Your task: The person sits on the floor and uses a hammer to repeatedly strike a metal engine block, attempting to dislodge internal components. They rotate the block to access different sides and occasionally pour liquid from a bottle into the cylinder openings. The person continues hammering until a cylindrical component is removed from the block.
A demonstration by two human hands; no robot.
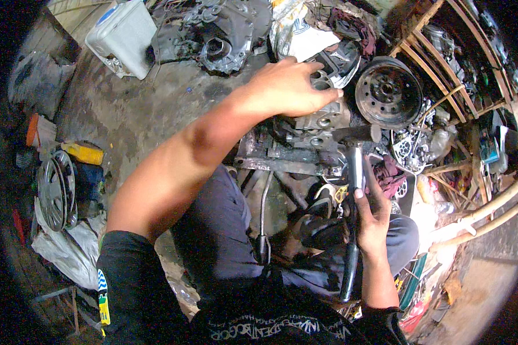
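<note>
In my right hand (372, 221) is a hammer (355, 167), gripped with the fingers around its shiny metal handle. Its dark head points up, close to the near right side of a metal engine part (322, 118) with round bores. The handle's lower end hangs down over my right thigh. My left arm reaches across to the far side of the engine part. There my left hand (293, 86) lies over its top, the visible fingers spread apart; some fingertips are hidden. The engine part rests on a low, worn stand (290, 164) before my knees.
A steel wheel rim (388, 92) lies right of the engine part. Beyond stand a greasy gearbox housing (218, 46) and a white box (121, 40). Wheel covers (54, 192) and a yellow bottle (83, 153) are at left. Wooden racking (437, 63) crowds the right. A metal rod (263, 218) stands between my legs.
</note>
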